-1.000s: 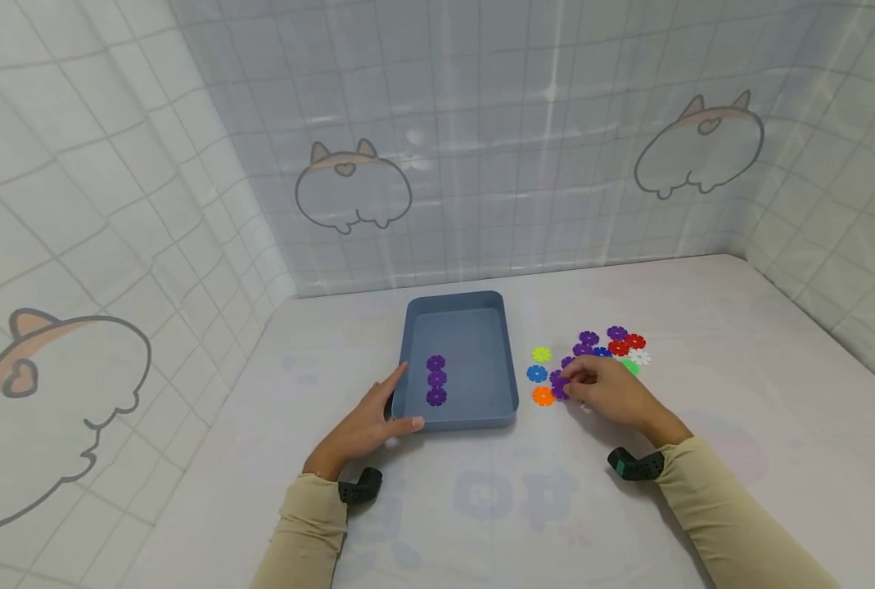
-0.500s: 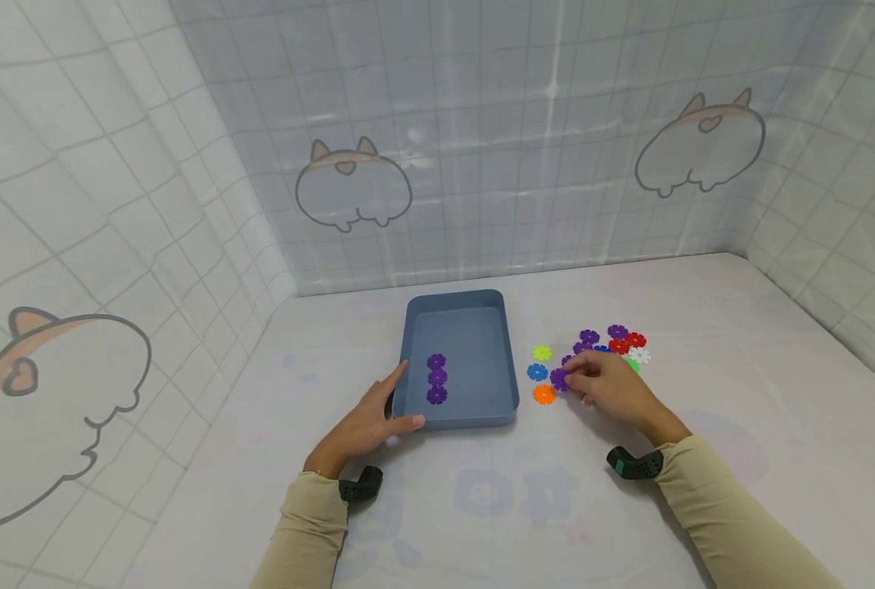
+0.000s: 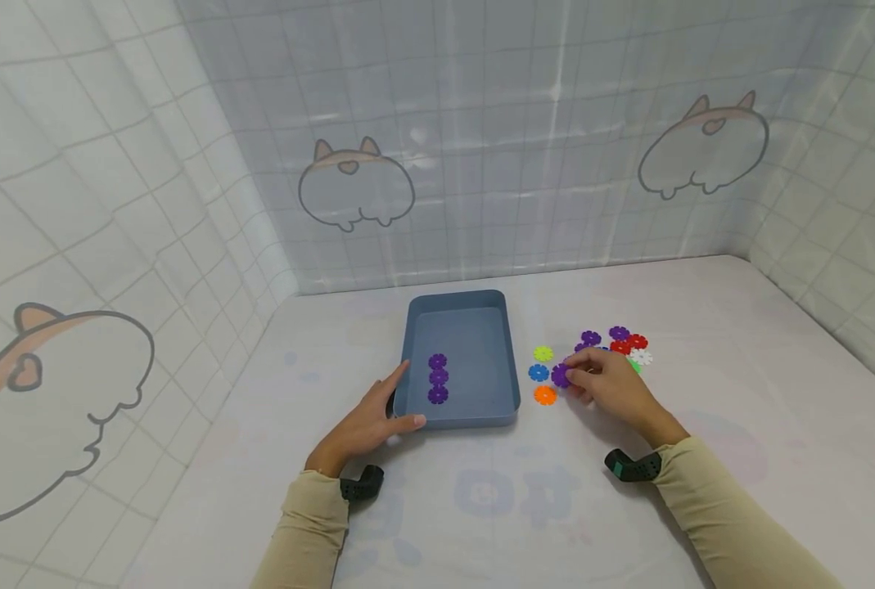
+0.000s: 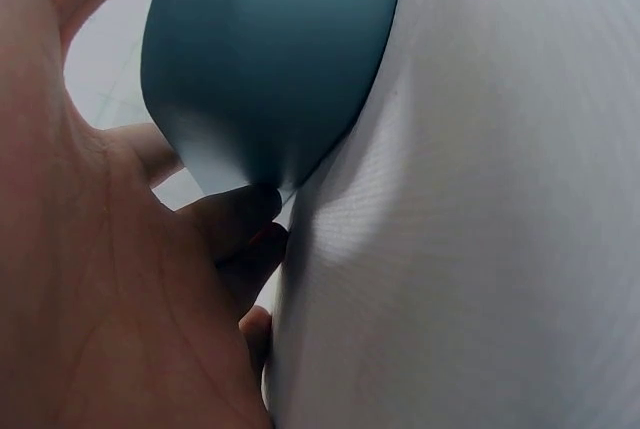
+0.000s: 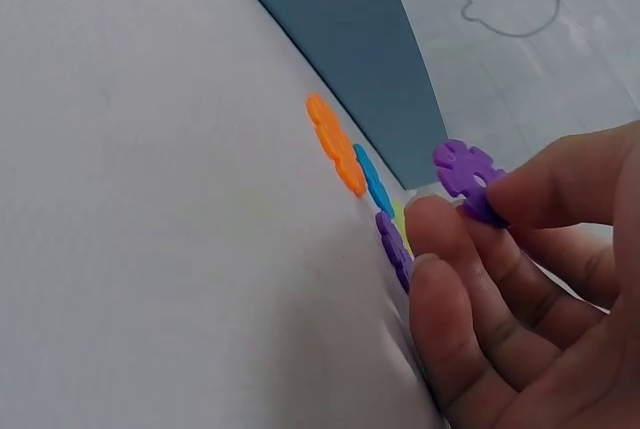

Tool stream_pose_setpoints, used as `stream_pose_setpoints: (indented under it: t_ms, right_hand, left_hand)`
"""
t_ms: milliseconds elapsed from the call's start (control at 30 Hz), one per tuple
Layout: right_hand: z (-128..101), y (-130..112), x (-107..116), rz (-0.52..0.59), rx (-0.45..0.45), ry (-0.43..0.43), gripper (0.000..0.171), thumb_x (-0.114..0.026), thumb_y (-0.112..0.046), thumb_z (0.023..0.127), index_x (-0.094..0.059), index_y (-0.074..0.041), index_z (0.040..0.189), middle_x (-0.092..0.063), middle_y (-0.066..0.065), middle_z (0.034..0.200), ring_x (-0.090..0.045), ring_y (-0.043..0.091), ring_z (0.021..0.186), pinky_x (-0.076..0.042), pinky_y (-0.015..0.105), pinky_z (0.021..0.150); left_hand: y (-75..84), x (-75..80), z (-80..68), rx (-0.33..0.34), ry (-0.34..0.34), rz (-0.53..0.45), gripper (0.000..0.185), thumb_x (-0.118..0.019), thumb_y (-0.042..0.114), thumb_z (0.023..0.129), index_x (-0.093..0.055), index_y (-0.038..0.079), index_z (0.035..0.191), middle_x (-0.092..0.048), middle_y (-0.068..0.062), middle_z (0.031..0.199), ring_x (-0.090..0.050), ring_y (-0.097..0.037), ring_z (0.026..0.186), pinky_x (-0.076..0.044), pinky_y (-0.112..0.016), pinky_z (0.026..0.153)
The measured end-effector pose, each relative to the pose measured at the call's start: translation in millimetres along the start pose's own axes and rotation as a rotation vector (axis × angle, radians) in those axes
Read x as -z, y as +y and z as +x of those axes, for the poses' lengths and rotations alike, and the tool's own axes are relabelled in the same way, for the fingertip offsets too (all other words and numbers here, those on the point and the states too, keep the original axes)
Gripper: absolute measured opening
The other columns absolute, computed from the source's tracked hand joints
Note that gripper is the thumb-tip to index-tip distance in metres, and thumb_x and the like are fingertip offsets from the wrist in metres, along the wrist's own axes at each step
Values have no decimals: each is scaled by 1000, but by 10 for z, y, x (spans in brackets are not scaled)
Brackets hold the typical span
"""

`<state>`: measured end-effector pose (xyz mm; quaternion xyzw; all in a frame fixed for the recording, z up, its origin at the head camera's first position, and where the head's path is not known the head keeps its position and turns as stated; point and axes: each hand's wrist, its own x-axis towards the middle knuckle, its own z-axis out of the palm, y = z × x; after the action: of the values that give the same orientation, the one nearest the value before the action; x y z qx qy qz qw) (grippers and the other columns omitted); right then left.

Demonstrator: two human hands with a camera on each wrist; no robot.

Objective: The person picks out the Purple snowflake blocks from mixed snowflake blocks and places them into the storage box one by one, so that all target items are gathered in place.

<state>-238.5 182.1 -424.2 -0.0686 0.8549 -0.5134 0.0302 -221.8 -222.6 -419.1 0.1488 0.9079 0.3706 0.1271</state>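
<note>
A glossy, pale grey back wall (image 3: 511, 106) with a darker tile-like grid bears two grey-outlined, rounded cartoon animals with peach-coloured ears: a left drawing (image 3: 356, 192) and, higher up, a right drawing (image 3: 702, 155). Left of the back wall stands a whitish, gridded left wall (image 3: 150, 155) with a larger cartoon animal (image 3: 76, 417); right of it, a similar right wall (image 3: 835, 204). Before it spreads a whitish surface (image 3: 334, 335) with faint bluish, letter-like marks (image 3: 514, 493) farther from it.

Tray (image 3: 457, 424) and discs (image 3: 545, 396) on table (image 3: 577, 507)
</note>
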Motion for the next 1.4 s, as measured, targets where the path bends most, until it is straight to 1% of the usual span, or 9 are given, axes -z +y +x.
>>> stream_pose_setpoints:
  t_ms: [167, 333, 500, 733, 900, 1000, 1100, 1267, 1400]
  right_hand:
    - [2, 4, -4, 30, -3, 15, 22, -60, -11, 100, -66, 1, 117, -70, 12, 97, -67, 25, 78, -58, 31, 70]
    - [11, -14, -5, 61, -31, 20, 23, -59, -13, 101, -66, 1, 118, -69, 13, 101, -69, 24, 83, -58, 29, 75]
    - [51, -37, -15, 137, -36, 12, 25, -60, -14, 101, -65, 3, 119, -70, 16, 106, -71, 25, 89, -58, 28, 78]
    - [111, -84, -53, 234, -33, -22, 28, -61, -11, 101, -63, 5, 123, -70, 19, 105, -72, 28, 91, -59, 29, 78]
    - [157, -139, -93, 253, -34, -44, 29, -59, -10, 101, -61, 1, 127, -68, 19, 103, -72, 28, 89, -59, 30, 78]
    - [196, -170, -116, 274, -21, -66, 31, -58, -10, 101, -60, 1, 130, -68, 20, 103, -71, 30, 89, -59, 32, 79]
    - [236, -203, -140, 283, -39, -82, 32, -58, -13, 101, -61, 0, 131, -69, 18, 104, -72, 31, 90, -59, 34, 82]
    - [305, -272, -177, 253, -81, -91, 34, -60, -20, 101, -61, -4, 131, -70, 15, 108, -71, 31, 95, -57, 37, 88]
    - [359, -313, -206, 282, -81, -101, 32, -61, -19, 101, -61, -3, 129, -69, 17, 111, -71, 32, 96, -57, 36, 87]
  left_hand:
    - [2, -1, 5, -2, 1, 2, 98, -67, 57, 91, -7, 29, 163, -9, -6, 167, 4, -41, 151, -5, -67, 116]
    - [-2, -2, 8, -8, 3, 4, 98, -67, 56, 91, -7, 29, 163, -9, -6, 167, 3, -41, 151, -6, -65, 116]
    - [-9, -4, 10, -12, 7, 8, 98, -67, 57, 91, -7, 28, 163, -9, -7, 167, 3, -41, 151, -6, -65, 116]
    - [-10, -2, 16, -13, 0, 4, 99, -67, 57, 91, -6, 28, 163, -9, -7, 167, 3, -40, 151, -6, -65, 117]
    - [-2, 4, 13, -16, -2, -1, 99, -67, 57, 90, -7, 28, 163, -8, -7, 167, 3, -40, 151, -6, -65, 117]
    - [7, 16, 12, -17, -2, -2, 99, -67, 57, 90, -7, 28, 163, -8, -7, 167, 4, -40, 151, -6, -65, 116]
    - [13, 14, 12, -14, -2, 1, 99, -67, 56, 91, -7, 27, 163, -8, -8, 167, 4, -41, 151, -6, -65, 117]
    - [19, 8, 8, -1, 3, 8, 99, -68, 56, 90, -7, 28, 163, -9, -7, 167, 3, -40, 151, -6, -64, 117]
    - [17, 8, 10, -1, 2, 7, 100, -68, 56, 90, -7, 27, 163, -9, -7, 167, 2, -38, 151, -6, -63, 118]
